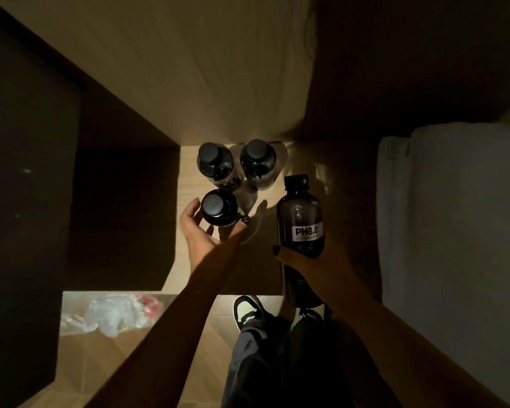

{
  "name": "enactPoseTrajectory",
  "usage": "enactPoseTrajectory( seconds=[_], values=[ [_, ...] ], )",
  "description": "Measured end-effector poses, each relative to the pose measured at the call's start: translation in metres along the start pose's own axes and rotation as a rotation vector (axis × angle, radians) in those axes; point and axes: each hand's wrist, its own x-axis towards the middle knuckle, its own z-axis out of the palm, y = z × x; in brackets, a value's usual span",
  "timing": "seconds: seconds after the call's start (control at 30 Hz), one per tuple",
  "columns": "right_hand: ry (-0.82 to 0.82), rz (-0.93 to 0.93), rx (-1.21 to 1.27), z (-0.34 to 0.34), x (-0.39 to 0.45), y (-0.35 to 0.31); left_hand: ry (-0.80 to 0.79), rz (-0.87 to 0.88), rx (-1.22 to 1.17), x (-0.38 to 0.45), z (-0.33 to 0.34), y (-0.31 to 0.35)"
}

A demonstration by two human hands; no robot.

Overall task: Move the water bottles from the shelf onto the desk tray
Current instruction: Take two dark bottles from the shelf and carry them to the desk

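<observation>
Now the right hand [312, 260] grips a labelled bottle [300, 222]; at nine o'clock, the left hand [206, 234], fingers spread, cups the nearest shelf bottle [218, 207].

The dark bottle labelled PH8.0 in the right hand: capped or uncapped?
Capped: a black cap sits on the dark PH8.0 bottle, held in the right hand.

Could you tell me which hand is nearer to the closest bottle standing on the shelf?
Left. The left hand cups that bottle; the right hand is apart, holding the labelled bottle.
</observation>
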Motion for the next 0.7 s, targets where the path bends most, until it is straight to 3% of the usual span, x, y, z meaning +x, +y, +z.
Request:
enactPoseTrajectory(
  seconds=[0.23,0.43,0.7],
  values=[
    [0.014,0.056,0.077,-0.01,-0.002,-0.006,0.008,-0.006,-0.074,0.015,0.015,0.004],
    [0.016,0.093,0.085,-0.011,-0.015,-0.015,-0.034,-0.133,-0.169,-0.003,-0.017,0.013],
    [0.033,0.028,0.024,-0.008,-0.062,-0.068,-0.12,-0.363,-0.582,-0.048,-0.065,0.07]
  ],
)
